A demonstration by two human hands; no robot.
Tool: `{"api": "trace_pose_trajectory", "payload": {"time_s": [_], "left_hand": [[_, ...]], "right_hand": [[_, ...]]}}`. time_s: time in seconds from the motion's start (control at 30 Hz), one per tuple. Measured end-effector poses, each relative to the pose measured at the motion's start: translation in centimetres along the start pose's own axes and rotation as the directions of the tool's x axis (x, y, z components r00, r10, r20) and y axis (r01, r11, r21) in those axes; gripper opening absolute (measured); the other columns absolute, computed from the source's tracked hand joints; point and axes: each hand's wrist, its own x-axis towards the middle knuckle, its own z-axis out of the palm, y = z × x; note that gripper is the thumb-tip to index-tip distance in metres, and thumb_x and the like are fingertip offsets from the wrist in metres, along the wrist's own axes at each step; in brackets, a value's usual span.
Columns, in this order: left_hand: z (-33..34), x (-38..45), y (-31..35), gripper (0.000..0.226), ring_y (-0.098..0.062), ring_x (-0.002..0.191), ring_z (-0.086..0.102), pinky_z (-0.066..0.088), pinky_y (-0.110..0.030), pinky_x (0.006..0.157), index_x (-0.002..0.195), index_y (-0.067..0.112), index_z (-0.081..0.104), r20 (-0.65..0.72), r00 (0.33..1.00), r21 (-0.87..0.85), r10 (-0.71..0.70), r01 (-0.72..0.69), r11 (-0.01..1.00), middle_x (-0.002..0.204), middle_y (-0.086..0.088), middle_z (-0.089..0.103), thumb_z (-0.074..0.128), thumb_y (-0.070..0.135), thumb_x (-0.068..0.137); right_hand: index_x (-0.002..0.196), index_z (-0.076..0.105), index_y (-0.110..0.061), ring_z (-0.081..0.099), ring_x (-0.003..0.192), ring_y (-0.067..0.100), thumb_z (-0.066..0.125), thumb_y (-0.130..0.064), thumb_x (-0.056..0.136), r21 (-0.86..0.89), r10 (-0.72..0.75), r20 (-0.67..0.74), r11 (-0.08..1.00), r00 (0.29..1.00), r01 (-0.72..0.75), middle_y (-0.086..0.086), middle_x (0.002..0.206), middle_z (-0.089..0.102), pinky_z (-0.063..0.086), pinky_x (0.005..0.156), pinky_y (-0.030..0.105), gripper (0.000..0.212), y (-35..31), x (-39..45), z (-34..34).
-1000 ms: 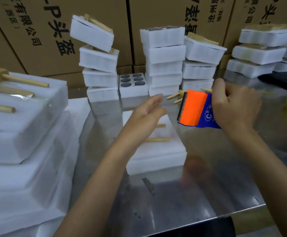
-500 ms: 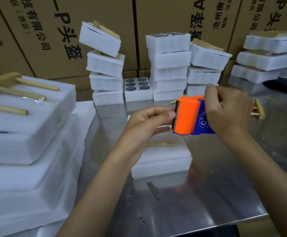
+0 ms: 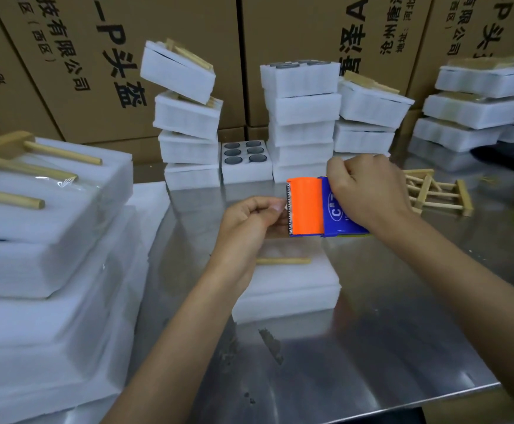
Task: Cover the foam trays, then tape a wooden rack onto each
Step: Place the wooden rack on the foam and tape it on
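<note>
Now my left hand [image 3: 251,215] has closed in from open air and pinches at the serrated edge of the tape dispenser [image 3: 306,206], which my right hand [image 3: 369,191] grips mid-frame, so tape looks ready to pull. Below them the covered foam tray [image 3: 289,286] carries its wooden rack [image 3: 283,261]. Bare desk [image 3: 372,347] lies lower right, foam stacks [image 3: 50,240] crowding left.

Glossy plastic tape dispenser [image 3: 306,208], matt white foam tray [image 3: 289,289], reflective metal table [image 3: 356,347], wooden rack [image 3: 433,191]

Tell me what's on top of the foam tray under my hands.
A wooden rack lies on the foam tray; only one rod shows. The left hand and tape dispenser cover the rest.
</note>
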Motion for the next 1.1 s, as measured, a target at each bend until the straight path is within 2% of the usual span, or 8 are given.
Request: {"api": "trace_pose_trajectory", "payload": {"time_s": [0.1,0.23,0.33,0.4,0.5,0.7,0.93,1.1], "left_hand": [[-0.7,0.5,0.6,0.012,-0.012,0.066,0.068,0.059,-0.022,0.069,0.092,0.002,0.069,-0.076,0.997,-0.078,0.001,-0.007,0.997,0.07,-0.005,0.069,0.058,0.001,0.098],[-3.0,1.7,1.7,0.013,-0.013,0.063,0.063,0.06,-0.023,0.07,0.094,-0.001,0.067,-0.15,0.989,-0.163,0.02,-0.044,0.986,0.067,-0.005,0.064,0.055,-0.002,0.098],[-6.1,2.4,1.8,0.015,-0.011,0.063,0.063,0.058,-0.019,0.067,0.097,-0.002,0.063,-0.196,0.978,-0.321,-0.072,0.005,0.947,0.071,-0.004,0.063,0.049,-0.005,0.099],[-8.6,2.5,1.7,0.016,-0.011,0.067,0.061,0.056,-0.017,0.063,0.092,-0.001,0.062,-0.243,0.961,-0.426,-0.134,0.018,0.904,0.075,-0.005,0.062,0.048,-0.005,0.098],[-10.8,2.3,1.3,0.014,-0.009,0.061,0.063,0.055,-0.015,0.06,0.087,0.001,0.063,-0.274,0.941,-0.491,-0.198,0.04,0.87,0.068,-0.003,0.064,0.053,-0.002,0.096],[-10.2,2.3,0.0,0.012,-0.007,0.052,0.057,0.05,-0.015,0.052,0.081,0.007,0.062,-0.312,0.92,-0.495,-0.236,0.055,0.867,0.06,0.0,0.061,0.06,0.007,0.093],[-11.2,2.6,-1.6,0.015,-0.002,0.046,0.056,0.047,-0.01,0.049,0.08,0.007,0.06,-0.371,0.89,-0.449,-0.264,0.077,0.89,0.057,0.002,0.064,0.06,-0.001,0.093],[-12.2,2.7,-4.4,0.009,-0.008,0.06,0.056,0.051,-0.012,0.051,0.083,0.006,0.065,-0.482,0.854,-0.191,-0.196,0.116,0.975,0.075,-0.003,0.06,0.068,-0.001,0.089]], "right_hand": [[0.049,0.038,-0.009,0.039,0.051,0.019,0.038,-0.025,0.094,-0.04,-0.051,0.03,0.998,0.998,0.052,0.005,0.049,0.044,0.022,0.05,0.03,0.048,0.2,1.1,0.7],[0.055,0.039,-0.015,0.035,0.054,0.012,0.032,-0.032,0.093,-0.116,-0.113,0.074,0.986,0.991,0.121,0.0,0.055,0.043,0.018,0.051,0.03,0.043,1.0,2.5,1.3],[0.062,0.046,-0.018,0.036,0.057,0.008,0.031,-0.039,0.097,-0.185,-0.045,0.168,0.98,0.985,0.076,-0.002,0.061,0.045,0.022,0.057,0.032,0.043,3.4,3.3,1.5],[0.066,0.05,-0.018,0.041,0.059,0.013,0.03,-0.043,0.097,-0.231,0.017,0.247,0.972,0.969,0.042,0.0,0.065,0.047,0.025,0.06,0.032,0.045,5.8,3.3,1.5],[0.065,0.048,-0.019,0.044,0.06,0.017,0.032,-0.046,0.099,-0.269,0.079,0.314,0.963,0.946,0.009,0.003,0.065,0.049,0.024,0.054,0.032,0.046,9.1,2.6,1.1],[0.065,0.059,-0.015,0.052,0.063,0.019,0.032,-0.051,0.098,-0.257,0.11,0.385,0.966,0.916,-0.008,0.006,0.064,0.057,0.027,0.054,0.03,0.056,10.9,2.4,1.4],[0.064,0.052,-0.017,0.052,0.063,0.02,0.033,-0.053,0.098,-0.229,0.132,0.48,0.973,0.867,-0.021,0.006,0.064,0.055,0.026,0.053,0.03,0.053,9.8,3.3,2.8],[0.064,0.043,-0.022,0.048,0.061,0.018,0.033,-0.053,0.099,-0.23,0.133,0.543,0.973,0.829,-0.005,0.002,0.064,0.05,0.026,0.054,0.031,0.048,9.3,3.7,3.3]]}}
